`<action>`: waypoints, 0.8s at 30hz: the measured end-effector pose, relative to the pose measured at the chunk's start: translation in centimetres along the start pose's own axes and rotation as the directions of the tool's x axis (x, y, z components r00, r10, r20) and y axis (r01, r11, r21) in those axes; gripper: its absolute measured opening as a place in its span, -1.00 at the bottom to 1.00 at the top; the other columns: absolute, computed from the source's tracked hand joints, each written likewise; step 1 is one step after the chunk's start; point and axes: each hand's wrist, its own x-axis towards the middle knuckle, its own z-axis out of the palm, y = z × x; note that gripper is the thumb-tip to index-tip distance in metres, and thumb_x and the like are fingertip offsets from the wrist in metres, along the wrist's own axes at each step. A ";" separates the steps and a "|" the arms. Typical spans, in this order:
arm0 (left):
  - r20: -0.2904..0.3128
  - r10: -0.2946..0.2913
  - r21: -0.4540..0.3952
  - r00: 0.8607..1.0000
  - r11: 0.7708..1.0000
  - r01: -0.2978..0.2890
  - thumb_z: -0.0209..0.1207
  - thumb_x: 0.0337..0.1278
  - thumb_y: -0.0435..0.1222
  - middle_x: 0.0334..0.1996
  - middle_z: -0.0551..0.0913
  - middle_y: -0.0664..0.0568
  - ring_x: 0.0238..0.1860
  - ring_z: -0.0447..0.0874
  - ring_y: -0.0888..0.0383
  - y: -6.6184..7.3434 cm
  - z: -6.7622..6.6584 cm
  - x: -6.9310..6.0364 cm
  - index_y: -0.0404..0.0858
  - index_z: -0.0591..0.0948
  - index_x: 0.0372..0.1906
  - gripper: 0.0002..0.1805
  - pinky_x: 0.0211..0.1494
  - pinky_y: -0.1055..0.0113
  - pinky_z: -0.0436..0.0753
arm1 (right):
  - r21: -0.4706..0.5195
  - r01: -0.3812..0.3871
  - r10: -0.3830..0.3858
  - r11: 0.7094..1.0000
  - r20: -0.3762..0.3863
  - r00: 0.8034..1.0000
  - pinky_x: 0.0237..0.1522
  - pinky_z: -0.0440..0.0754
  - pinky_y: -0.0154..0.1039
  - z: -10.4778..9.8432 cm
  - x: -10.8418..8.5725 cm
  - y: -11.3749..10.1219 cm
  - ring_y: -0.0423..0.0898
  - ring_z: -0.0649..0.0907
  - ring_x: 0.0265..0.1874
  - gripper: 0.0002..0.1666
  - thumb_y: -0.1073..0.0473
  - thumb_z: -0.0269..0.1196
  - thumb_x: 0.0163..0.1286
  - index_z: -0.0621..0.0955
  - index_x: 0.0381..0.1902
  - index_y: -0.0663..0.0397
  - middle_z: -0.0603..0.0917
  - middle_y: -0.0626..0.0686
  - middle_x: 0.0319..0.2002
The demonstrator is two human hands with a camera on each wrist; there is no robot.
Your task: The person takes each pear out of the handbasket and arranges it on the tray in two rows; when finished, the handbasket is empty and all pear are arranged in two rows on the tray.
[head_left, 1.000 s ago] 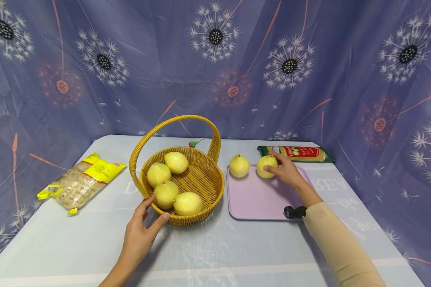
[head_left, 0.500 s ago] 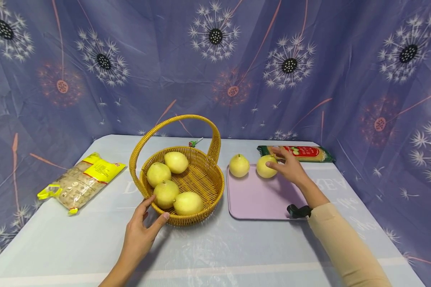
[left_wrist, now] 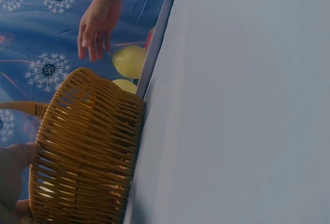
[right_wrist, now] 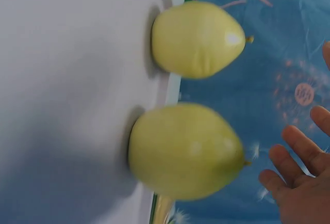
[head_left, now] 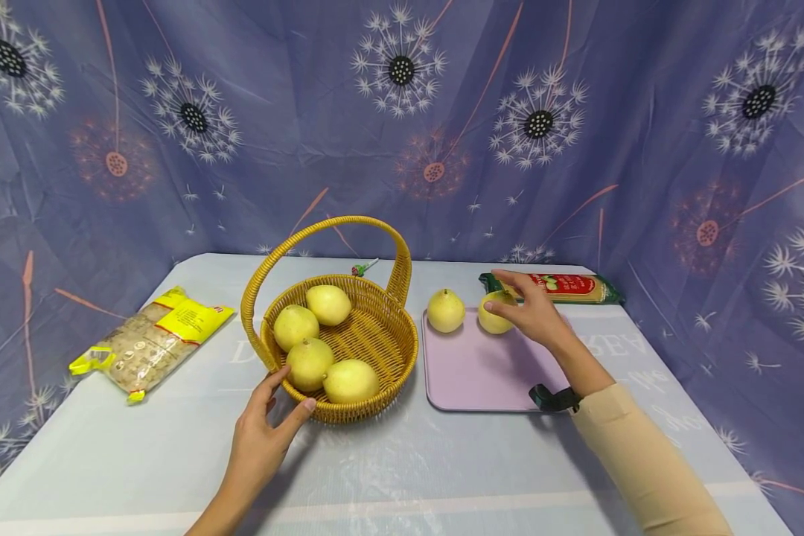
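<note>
My right hand point(head_left: 534, 311) is spread just above and beside a yellow pear point(head_left: 493, 318), gripping nothing; in the right wrist view its fingers point(right_wrist: 303, 149) are apart from the pear's stem. That pear stands on a pink tray point(head_left: 482, 376), to the right of another upright pear point(head_left: 446, 310). My left hand point(head_left: 260, 432) rests thumb and fingertips on the near-left rim of a wicker basket point(head_left: 385, 335). Several pears point(head_left: 351, 381) lie inside the basket, mostly along its left and front. In the left wrist view the thumb point(left_wrist: 23, 154) touches the basket's rim.
Behind the tray lies a packet of noodles point(head_left: 569, 287). A yellow-labelled bag of dry food point(head_left: 157, 339) is at the left. A lollipop point(head_left: 364, 267) lies behind the basket, whose tall handle point(head_left: 348, 221) arches above it. A patterned curtain point(head_left: 295, 149) borders the table.
My right hand has loosened from the right pear and lifted slightly off it, leaving it on the tray. The left hand and the basket stay where they were.
</note>
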 end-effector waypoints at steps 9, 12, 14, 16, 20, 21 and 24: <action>-0.005 -0.003 0.001 1.000 1.000 0.003 0.24 0.13 -0.04 0.38 0.28 -0.16 0.41 0.22 -0.13 0.0 0.0 -0.1 -0.17 0.30 0.36 -0.28 0.37 -0.07 0.36 | -0.008 0.113 -0.113 0.994 0.023 0.993 0.40 0.18 0.25 2.6 -0.8 -2.7 0.10 0.30 0.38 -0.23 -0.02 0.39 0.15 0.40 0.32 -0.12 0.41 0.10 0.32; -0.009 0.001 0.002 1.000 1.000 -0.001 0.24 0.13 -0.03 0.38 0.28 -0.16 0.40 0.22 -0.13 0.0 0.0 0.0 -0.17 0.30 0.35 -0.28 0.37 -0.07 0.36 | -0.025 0.165 -0.164 0.986 0.040 0.986 0.37 0.25 0.24 3.7 -1.1 -3.8 0.07 0.33 0.36 -0.22 -0.04 0.42 0.10 0.43 0.29 -0.15 0.45 0.06 0.28; -0.009 0.001 0.001 1.000 1.000 -0.001 0.24 0.13 -0.02 0.38 0.28 -0.16 0.40 0.22 -0.13 0.0 0.0 0.0 -0.17 0.30 0.35 -0.28 0.37 -0.07 0.36 | -0.024 0.202 -0.200 0.979 0.066 0.978 0.35 0.29 0.24 4.3 -1.3 -4.6 0.06 0.34 0.34 -0.21 -0.03 0.43 0.09 0.43 0.29 -0.14 0.46 0.05 0.27; -0.007 0.000 0.001 1.000 1.000 0.000 0.24 0.13 -0.03 0.38 0.28 -0.16 0.40 0.22 -0.13 -0.1 0.0 0.0 -0.17 0.30 0.35 -0.28 0.37 -0.07 0.36 | -0.011 0.234 -0.232 0.972 0.094 0.968 0.33 0.32 0.22 4.9 -1.4 -5.2 0.05 0.36 0.33 -0.22 -0.01 0.43 0.09 0.43 0.28 -0.13 0.46 0.04 0.26; -0.007 -0.006 -0.002 1.000 1.000 0.006 0.25 0.13 -0.04 0.39 0.28 -0.15 0.41 0.22 -0.13 -0.1 0.0 0.0 -0.16 0.30 0.35 -0.28 0.37 -0.06 0.36 | 0.014 0.291 -0.290 0.957 0.149 0.945 0.33 0.33 0.19 6.0 -1.5 -6.3 0.02 0.37 0.32 -0.25 0.02 0.42 0.11 0.43 0.27 -0.18 0.45 -0.01 0.25; -0.007 -0.007 -0.002 1.000 1.000 0.007 0.25 0.13 -0.04 0.39 0.28 -0.15 0.41 0.22 -0.12 -0.1 0.0 0.0 -0.16 0.30 0.35 -0.28 0.37 -0.06 0.36 | 0.014 0.304 -0.302 0.953 0.161 0.940 0.33 0.34 0.18 6.3 -1.5 -6.5 0.01 0.37 0.31 -0.26 0.01 0.42 0.11 0.43 0.27 -0.20 0.46 -0.02 0.24; -0.006 -0.008 0.000 1.000 1.000 0.008 0.25 0.13 -0.03 0.39 0.28 -0.15 0.41 0.21 -0.12 -0.1 0.0 0.0 -0.16 0.30 0.35 -0.28 0.37 -0.06 0.36 | 0.016 0.329 -0.325 0.944 0.207 0.923 0.33 0.36 0.16 7.1 -1.5 -7.2 -0.01 0.37 0.31 -0.24 -0.02 0.42 0.10 0.43 0.28 -0.18 0.47 -0.04 0.24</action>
